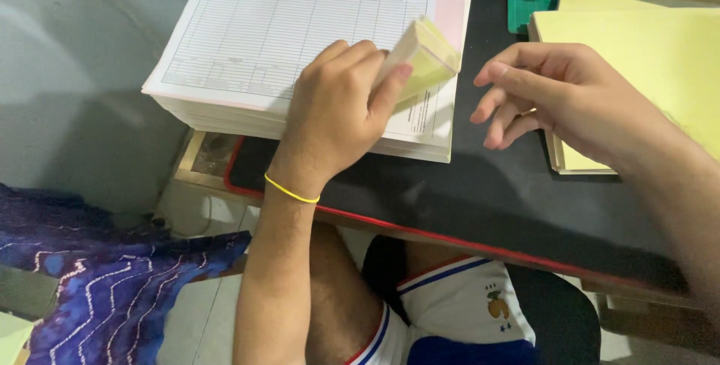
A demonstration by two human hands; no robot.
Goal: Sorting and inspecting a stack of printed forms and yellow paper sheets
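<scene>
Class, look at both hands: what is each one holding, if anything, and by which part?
The left hand grips the lifted corner of yellow sheets from the stack of printed forms, thumb against their edge. The right hand holds nothing.

Both arms are bare, with no sleeves. The left hand [337, 106] has a thin yellow rubber band [291, 191] round its wrist. At six o'clock, white shorts [465, 309] with red and blue trim carry a small embroidered badge.
</scene>
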